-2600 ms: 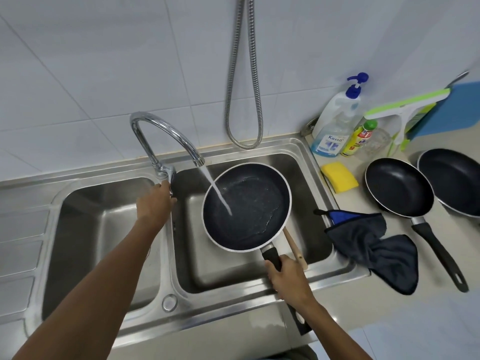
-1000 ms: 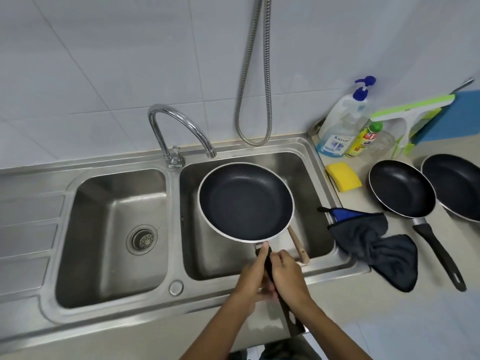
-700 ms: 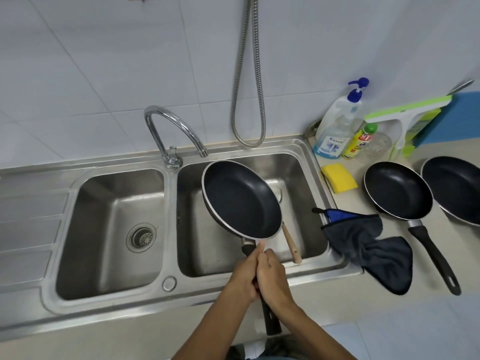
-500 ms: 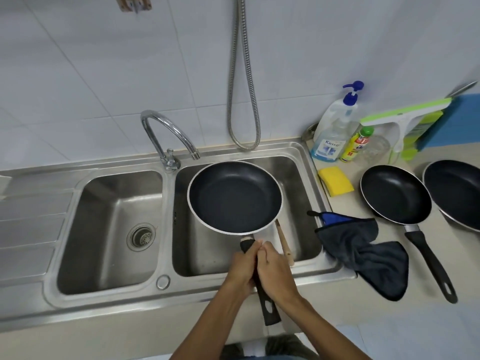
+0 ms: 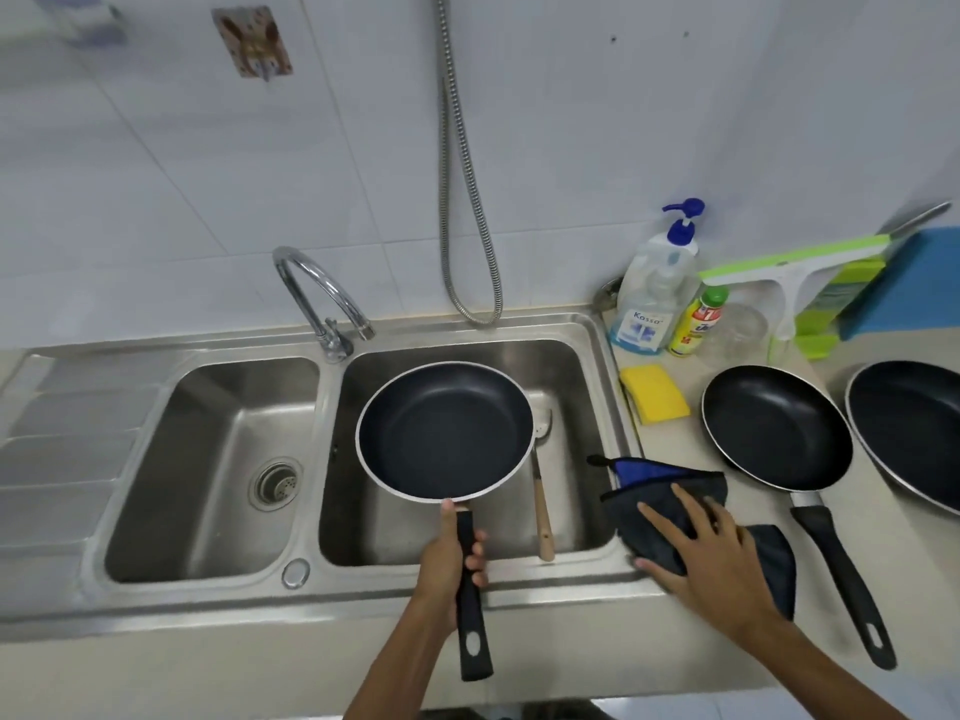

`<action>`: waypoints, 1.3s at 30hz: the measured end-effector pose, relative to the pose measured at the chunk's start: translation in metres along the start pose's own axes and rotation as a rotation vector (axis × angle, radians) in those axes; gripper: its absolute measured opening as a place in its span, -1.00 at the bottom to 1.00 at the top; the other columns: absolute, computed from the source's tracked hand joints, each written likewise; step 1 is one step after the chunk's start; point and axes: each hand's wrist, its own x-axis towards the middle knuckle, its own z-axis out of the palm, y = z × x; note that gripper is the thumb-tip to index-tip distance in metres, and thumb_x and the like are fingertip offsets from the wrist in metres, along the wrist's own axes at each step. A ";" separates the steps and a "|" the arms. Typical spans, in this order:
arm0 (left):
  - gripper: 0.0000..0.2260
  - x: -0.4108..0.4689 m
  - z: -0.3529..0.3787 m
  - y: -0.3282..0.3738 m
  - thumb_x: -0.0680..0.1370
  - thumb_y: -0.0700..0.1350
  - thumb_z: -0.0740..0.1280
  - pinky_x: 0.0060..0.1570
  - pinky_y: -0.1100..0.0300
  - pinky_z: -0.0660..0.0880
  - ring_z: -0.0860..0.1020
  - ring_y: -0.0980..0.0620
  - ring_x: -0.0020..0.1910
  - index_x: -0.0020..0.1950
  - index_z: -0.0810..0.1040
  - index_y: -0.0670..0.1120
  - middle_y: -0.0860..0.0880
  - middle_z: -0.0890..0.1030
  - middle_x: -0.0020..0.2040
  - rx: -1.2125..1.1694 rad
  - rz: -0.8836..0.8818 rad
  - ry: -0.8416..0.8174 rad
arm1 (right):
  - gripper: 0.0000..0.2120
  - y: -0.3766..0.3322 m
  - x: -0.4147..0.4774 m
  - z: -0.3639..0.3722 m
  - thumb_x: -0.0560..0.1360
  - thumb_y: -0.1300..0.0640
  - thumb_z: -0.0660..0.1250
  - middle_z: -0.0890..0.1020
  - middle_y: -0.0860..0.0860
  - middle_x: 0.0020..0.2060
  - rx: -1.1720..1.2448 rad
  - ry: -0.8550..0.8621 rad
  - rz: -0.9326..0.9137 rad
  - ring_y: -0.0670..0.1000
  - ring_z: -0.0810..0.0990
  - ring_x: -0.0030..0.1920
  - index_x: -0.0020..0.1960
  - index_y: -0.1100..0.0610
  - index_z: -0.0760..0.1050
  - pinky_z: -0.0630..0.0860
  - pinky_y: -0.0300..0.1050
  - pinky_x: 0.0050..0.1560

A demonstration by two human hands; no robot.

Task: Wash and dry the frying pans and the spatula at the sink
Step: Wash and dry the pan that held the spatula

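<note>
A black frying pan (image 5: 445, 431) with a pale rim hangs level over the right sink basin (image 5: 576, 366). My left hand (image 5: 449, 558) grips its black handle. My right hand (image 5: 711, 556) lies flat, fingers spread, on a dark cloth (image 5: 670, 491) with a blue edge on the counter to the right of the sink. The spatula (image 5: 540, 491), with a wooden handle, leans in the right basin beside the pan. On the counter sit a second frying pan (image 5: 776, 426) and a third frying pan (image 5: 914, 428).
The tap (image 5: 319, 296) stands between the basins with no water running, and the left basin (image 5: 218, 459) has a drain strainer. A yellow sponge (image 5: 655, 393), soap bottle (image 5: 652, 288), small yellow bottle (image 5: 698, 322) and green squeegee (image 5: 789, 262) line the wall. A metal hose (image 5: 467, 200) hangs above.
The water stopped and my left hand left the tap. Both hands tilted the pan over the basin; now my right hand has let go and moved onto the cloth.
</note>
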 end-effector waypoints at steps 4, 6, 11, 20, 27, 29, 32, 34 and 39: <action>-0.39 -0.005 -0.002 0.004 0.60 0.36 0.13 -0.62 0.25 0.29 0.28 0.11 -0.57 -0.18 0.51 -0.19 -0.03 0.34 -0.44 0.058 0.047 0.026 | -0.48 0.009 0.019 0.003 0.42 -0.02 0.53 0.59 0.15 0.19 0.111 0.061 -0.037 0.22 0.44 -0.01 0.36 -0.12 0.52 0.60 0.10 -0.32; -0.39 -0.007 -0.002 0.009 0.60 0.37 0.12 -0.61 0.25 0.27 0.27 0.10 -0.58 -0.18 0.50 -0.19 -0.03 0.33 -0.46 0.072 0.058 0.023 | -0.48 0.000 0.031 -0.016 0.41 0.10 0.57 0.59 0.08 0.09 0.267 0.123 0.010 0.17 0.48 -0.04 0.34 -0.10 0.56 0.59 0.08 -0.28; -0.58 -0.009 -0.006 0.022 0.57 0.13 0.42 -0.60 0.26 0.28 0.25 0.06 -0.58 -0.31 0.43 -0.13 -0.05 0.29 -0.47 0.139 0.089 -0.015 | -0.68 -0.076 0.075 -0.146 0.54 -0.10 0.39 0.58 -0.06 0.01 0.610 0.370 -0.158 0.09 0.56 0.04 0.29 -0.16 0.55 0.52 -0.01 0.03; -0.73 -0.017 -0.018 0.037 0.55 -0.33 0.33 -0.60 0.27 0.22 0.22 0.08 -0.59 -0.30 0.37 -0.12 -0.03 0.29 -0.49 0.107 0.075 -0.037 | -0.32 -0.253 0.154 -0.204 0.52 -0.46 0.14 0.37 0.02 0.51 0.397 -0.398 -0.691 0.13 0.33 0.51 0.57 -0.25 0.14 0.29 0.14 0.48; -0.69 -0.022 -0.035 0.025 0.50 -0.30 0.36 -0.54 0.25 0.23 0.24 0.01 -0.60 -0.41 0.38 -0.13 -0.09 0.31 -0.51 0.215 0.055 -0.007 | -0.47 -0.288 0.152 -0.116 0.68 -0.25 -0.08 -0.12 -0.20 0.64 0.280 -0.474 -0.747 0.16 -0.17 0.64 0.60 -0.32 -0.16 -0.09 0.30 0.58; -0.68 -0.025 -0.039 0.024 0.47 -0.30 0.34 -0.54 0.25 0.24 0.23 0.02 -0.60 -0.45 0.35 -0.11 -0.09 0.29 -0.52 0.247 0.071 -0.004 | -0.45 -0.308 0.168 -0.116 0.69 -0.21 -0.06 -0.17 -0.15 0.64 0.199 -0.346 -0.704 0.23 -0.22 0.63 0.62 -0.24 -0.16 -0.12 0.35 0.57; -0.67 -0.032 -0.038 0.021 0.51 -0.28 0.35 -0.55 0.25 0.25 0.25 0.02 -0.61 -0.42 0.36 -0.11 -0.09 0.29 -0.53 0.241 0.084 -0.033 | -0.43 -0.315 0.210 -0.111 0.68 -0.20 -0.06 -0.19 -0.04 0.65 0.148 -0.218 -0.558 0.30 -0.23 0.61 0.63 -0.19 -0.17 -0.16 0.39 0.55; -0.66 -0.034 -0.037 0.021 0.55 -0.25 0.37 -0.56 0.26 0.23 0.25 0.03 -0.60 -0.39 0.37 -0.09 -0.08 0.28 -0.52 0.203 0.103 -0.048 | -0.43 -0.296 0.236 -0.106 0.69 -0.17 -0.07 -0.16 -0.01 0.65 0.111 -0.146 -0.448 0.28 -0.21 0.62 0.65 -0.13 -0.13 -0.15 0.38 0.55; -0.63 -0.024 -0.034 0.021 0.56 -0.20 0.38 -0.55 0.24 0.22 0.23 0.03 -0.59 -0.41 0.34 -0.06 -0.07 0.27 -0.50 0.199 0.105 -0.107 | -0.44 -0.224 0.229 -0.091 0.70 -0.09 -0.04 -0.06 0.01 0.66 0.096 -0.224 -0.288 0.21 -0.09 0.64 0.66 -0.08 -0.10 -0.03 0.28 0.58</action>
